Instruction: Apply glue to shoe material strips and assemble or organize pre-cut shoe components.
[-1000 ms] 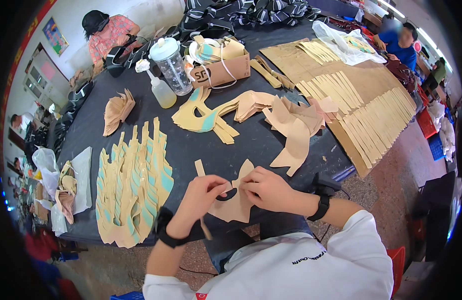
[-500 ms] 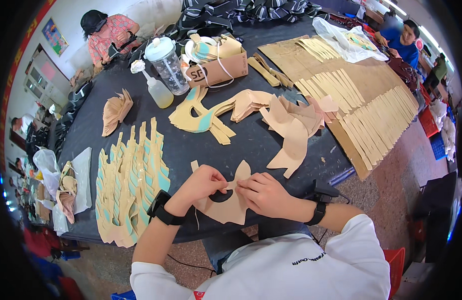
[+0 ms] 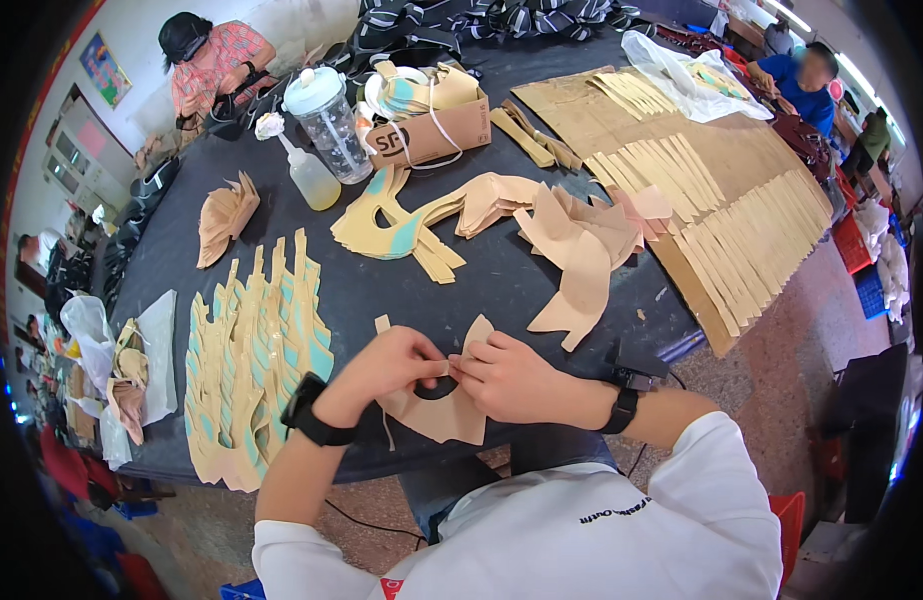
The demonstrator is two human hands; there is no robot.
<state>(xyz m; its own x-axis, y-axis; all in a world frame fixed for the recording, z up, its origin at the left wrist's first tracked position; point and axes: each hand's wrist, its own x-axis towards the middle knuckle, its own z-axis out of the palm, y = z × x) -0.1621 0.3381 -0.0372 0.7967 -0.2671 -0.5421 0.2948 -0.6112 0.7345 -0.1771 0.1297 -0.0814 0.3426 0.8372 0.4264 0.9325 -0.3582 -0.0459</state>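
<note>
Near the table's front edge, a beige cut piece of sheet material, leather-like, is between my hands. My left hand pinches its narrow middle strip from the left, next to a rounded cutout. Close against those fingertips, my right hand grips the same piece and covers part of its right side. A pointed tab of the piece stands up above the right fingers. Left of my left hand lie overlapping beige strips with turquoise patches. Beyond my hands are loose beige cut pieces and a stack of beige-and-turquoise pieces.
A cardboard sheet with rows of tan strips lies at right. Behind stand a squeeze bottle, a clear lidded cup and a cardboard box. Folded beige pieces sit far left. Two people work across the table.
My hands have come together at the piece's narrow middle, the right moving left. The right side of the piece is now more covered. The whole view has shifted slightly.
</note>
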